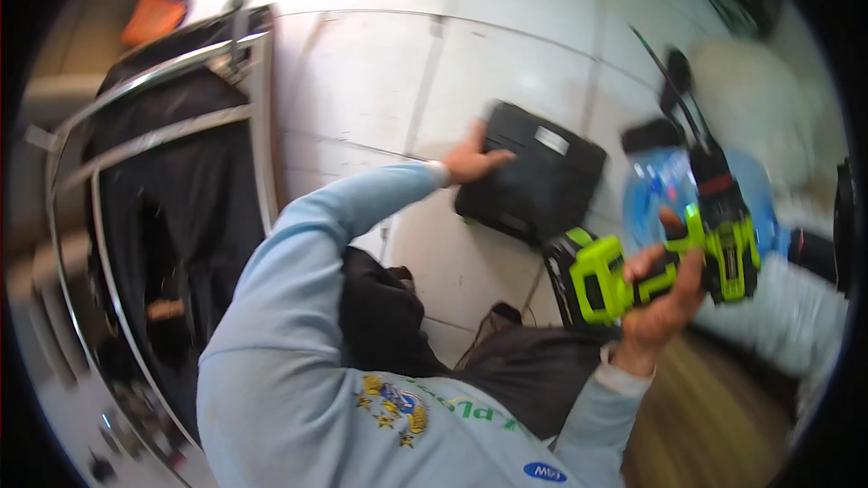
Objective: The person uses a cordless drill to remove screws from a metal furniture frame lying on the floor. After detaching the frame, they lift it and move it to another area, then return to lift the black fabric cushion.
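My right hand (665, 298) is wrapped round the grip of a lime-green and black cordless drill (732, 258). A long thin bit points up and away from its chuck, and a bulky battery (562, 282) sits at the foot of the handle. With fingers spread and slightly blurred, my left hand (472, 158) lies at the left edge of a closed black plastic case (538, 181), its thumb over the lid. The case rests on the floor in front of me and carries a small white label on top.
White tiles (362, 63) cover the floor. On the left stands a metal-framed rack (181, 131) with dark fabric, an orange item (154, 20) beyond it. Behind the drill are a blue translucent plastic container (651, 185) and a whitish bag (746, 95). My knees are close to the case.
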`<state>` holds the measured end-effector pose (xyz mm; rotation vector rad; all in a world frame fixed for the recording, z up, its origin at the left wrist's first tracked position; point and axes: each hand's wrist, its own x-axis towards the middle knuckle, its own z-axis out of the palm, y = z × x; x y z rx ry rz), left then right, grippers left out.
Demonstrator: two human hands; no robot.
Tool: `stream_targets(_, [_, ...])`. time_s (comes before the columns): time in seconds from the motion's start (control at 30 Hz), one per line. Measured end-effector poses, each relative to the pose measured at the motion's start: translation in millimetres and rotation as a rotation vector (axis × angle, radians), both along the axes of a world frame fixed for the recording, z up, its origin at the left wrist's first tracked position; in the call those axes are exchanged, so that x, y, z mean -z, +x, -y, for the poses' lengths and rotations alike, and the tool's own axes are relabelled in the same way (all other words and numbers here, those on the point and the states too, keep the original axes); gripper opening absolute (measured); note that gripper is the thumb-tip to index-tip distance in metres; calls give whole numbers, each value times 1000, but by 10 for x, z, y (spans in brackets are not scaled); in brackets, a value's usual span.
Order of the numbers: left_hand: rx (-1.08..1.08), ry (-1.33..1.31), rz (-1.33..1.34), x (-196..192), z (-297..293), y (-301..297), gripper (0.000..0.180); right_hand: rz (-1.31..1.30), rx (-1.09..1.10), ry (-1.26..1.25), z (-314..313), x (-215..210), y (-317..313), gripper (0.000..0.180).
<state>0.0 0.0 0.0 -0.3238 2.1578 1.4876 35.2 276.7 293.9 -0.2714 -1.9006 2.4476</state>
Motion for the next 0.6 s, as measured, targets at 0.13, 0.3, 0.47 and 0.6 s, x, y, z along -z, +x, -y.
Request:
stream_targets(0.13, [411, 276, 104, -443, -360, -505, 98, -120, -53, 26, 205, -159, -221, 37])
stream_targets(0.3, [775, -169, 121, -867, 54, 42, 87, -89, -256, 18, 225, -231, -183, 28])
stream_targets(0.47, [83, -741, -233, -1730, 1323, 662, 74, -261, -428, 331, 565, -571, -178, 29])
stream_targets(0.6, [-472, -1225, -197, -1916, 2065, 1522, 95, -436, -467, 311, 1216, -949, -38, 28])
